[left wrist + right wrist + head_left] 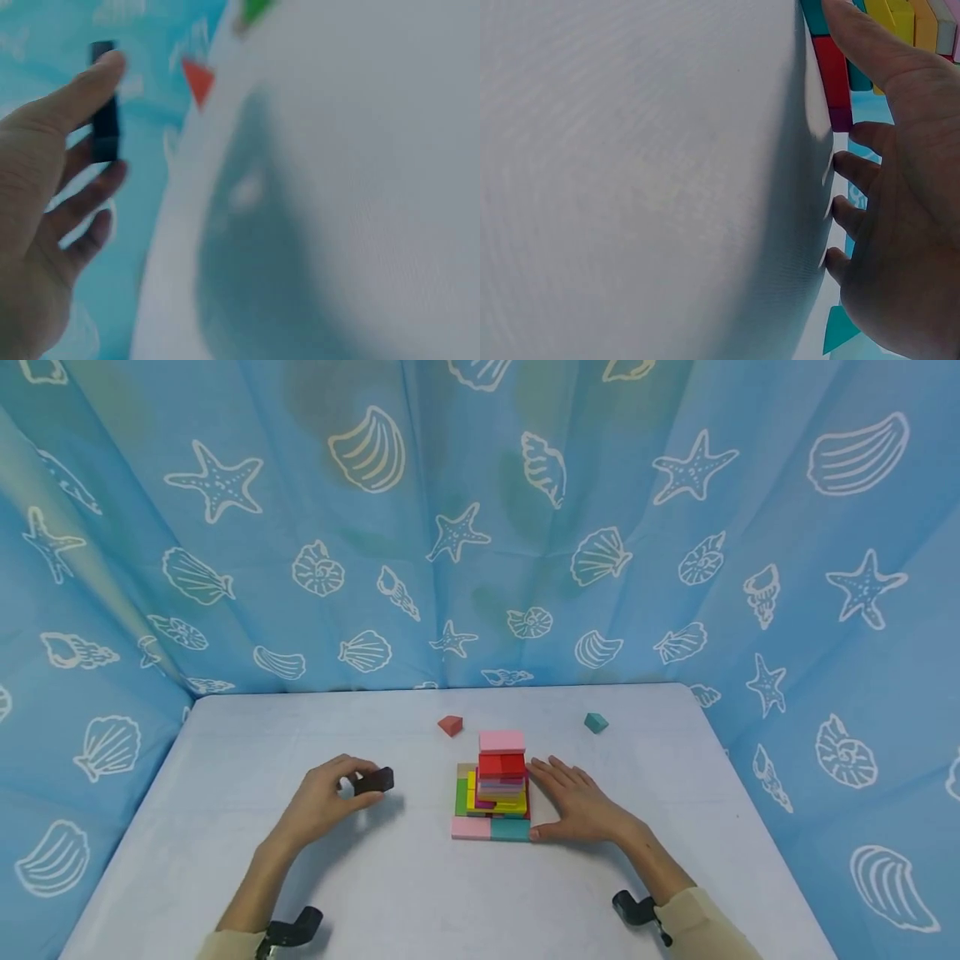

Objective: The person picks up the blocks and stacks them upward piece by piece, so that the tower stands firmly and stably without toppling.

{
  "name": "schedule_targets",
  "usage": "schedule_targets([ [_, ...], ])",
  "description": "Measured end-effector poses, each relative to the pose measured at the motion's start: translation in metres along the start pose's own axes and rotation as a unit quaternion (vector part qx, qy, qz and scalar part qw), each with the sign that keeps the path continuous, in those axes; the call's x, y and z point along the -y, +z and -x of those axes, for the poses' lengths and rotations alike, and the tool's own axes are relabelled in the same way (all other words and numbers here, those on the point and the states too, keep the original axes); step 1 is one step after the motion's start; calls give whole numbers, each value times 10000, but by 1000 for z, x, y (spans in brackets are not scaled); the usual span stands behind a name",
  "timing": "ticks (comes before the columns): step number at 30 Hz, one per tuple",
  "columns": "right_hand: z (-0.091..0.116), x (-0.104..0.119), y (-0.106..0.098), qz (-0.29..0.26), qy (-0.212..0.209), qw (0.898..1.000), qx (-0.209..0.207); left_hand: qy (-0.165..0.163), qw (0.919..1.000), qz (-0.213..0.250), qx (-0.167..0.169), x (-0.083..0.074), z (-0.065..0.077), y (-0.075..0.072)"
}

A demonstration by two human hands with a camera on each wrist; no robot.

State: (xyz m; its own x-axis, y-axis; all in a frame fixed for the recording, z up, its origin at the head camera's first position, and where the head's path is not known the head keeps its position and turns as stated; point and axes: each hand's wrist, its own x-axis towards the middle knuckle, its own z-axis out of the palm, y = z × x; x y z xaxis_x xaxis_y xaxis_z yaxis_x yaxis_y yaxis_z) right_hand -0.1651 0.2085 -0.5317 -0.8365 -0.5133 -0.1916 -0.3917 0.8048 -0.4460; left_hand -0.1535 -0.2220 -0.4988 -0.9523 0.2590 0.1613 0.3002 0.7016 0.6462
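Note:
My left hand (318,802) holds a black block (374,781) above the table, to the left of a stack of colored blocks (502,766). In the left wrist view the thumb and fingers pinch this dark block (106,131). The stack has a flat base with a pink block (471,829) and a teal block (511,831) at its front; yellow, purple and red layers rise to a pink top. Fingers spread, my right hand (581,806) rests against the base's right side. In the right wrist view its thumb lies by the red block (832,71).
Behind the stack lie a red angular block (450,725) on the left and a green angular block (596,722) on the right. A white cloth covers the table (420,902). Blue curtains (480,460) with shell prints stand around its back and sides.

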Motion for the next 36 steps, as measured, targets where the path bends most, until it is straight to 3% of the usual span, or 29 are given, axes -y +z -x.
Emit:
schedule_targets([
  [7, 0, 1, -1, -26, -52, 10000, 4, 917, 9914, 488, -795, -70, -34, 16],
  [11, 0, 2, -2, -53, -51, 10000, -22, 1656, 9793, 662, -960, -101, -45, 22],
  [15, 0, 1, -2, -17, -70, 10000, -47, 2234, 9691, 475, -928, -123, -51, 31],
  [21, 1, -1, -2, 5, -147, 9999, -90, 2470, 9656, -219, -776, -136, -55, 49],
  [27, 2, 0, -2, -41, -151, 9998, -149, 2664, 9553, -875, -939, -141, -59, 61],
  [32, 2, 0, -2, -55, -151, 9998, -149, 2858, 9471, -1020, -1047, -144, -62, 65],
  [36, 3, 0, -2, -60, -160, 9997, -145, 2903, 9459, -964, -1083, -146, -64, 66],
])
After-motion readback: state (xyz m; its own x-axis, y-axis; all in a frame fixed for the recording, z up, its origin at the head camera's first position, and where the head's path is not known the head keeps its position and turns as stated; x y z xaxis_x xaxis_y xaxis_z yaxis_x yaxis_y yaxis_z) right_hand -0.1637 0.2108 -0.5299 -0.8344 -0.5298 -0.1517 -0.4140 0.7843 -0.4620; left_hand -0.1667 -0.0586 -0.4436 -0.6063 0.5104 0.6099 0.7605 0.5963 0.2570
